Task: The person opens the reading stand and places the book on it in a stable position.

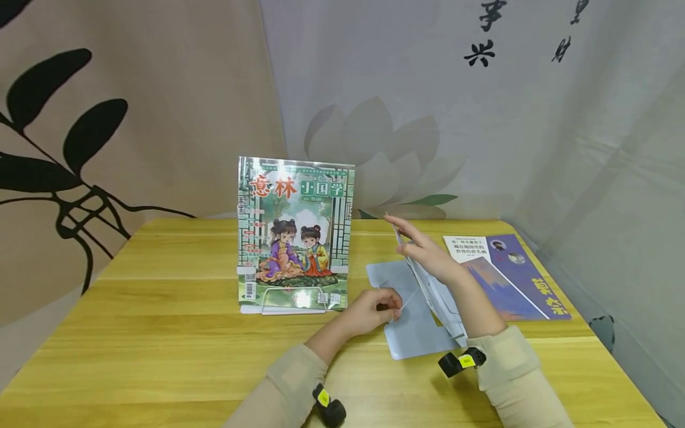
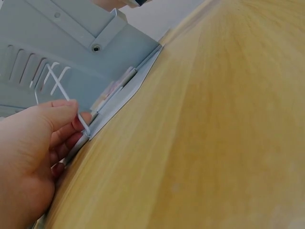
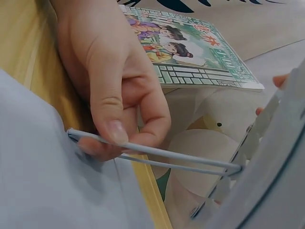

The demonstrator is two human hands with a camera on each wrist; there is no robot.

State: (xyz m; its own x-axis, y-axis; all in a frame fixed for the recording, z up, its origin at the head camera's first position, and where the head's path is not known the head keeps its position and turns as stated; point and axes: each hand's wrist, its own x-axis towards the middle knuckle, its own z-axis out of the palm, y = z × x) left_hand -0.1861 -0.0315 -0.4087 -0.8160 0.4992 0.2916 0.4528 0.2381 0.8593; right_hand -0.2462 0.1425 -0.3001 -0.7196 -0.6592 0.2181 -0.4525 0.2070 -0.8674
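The grey metal stand lies between both hands: left hand pinching its wire, right hand touching its raised panel, grip unclear

意林 on magazine, 兴 on backdrop

Both our arms reach forward, bent inward. Left arm slants up to the right; left hand low, thumb and fingertips drawn together in a pinch, other fingers curled. Right arm angles up to the left; our right hand is higher and farther forward, fingers extended leftward. Both wrists bare above the cuffs.
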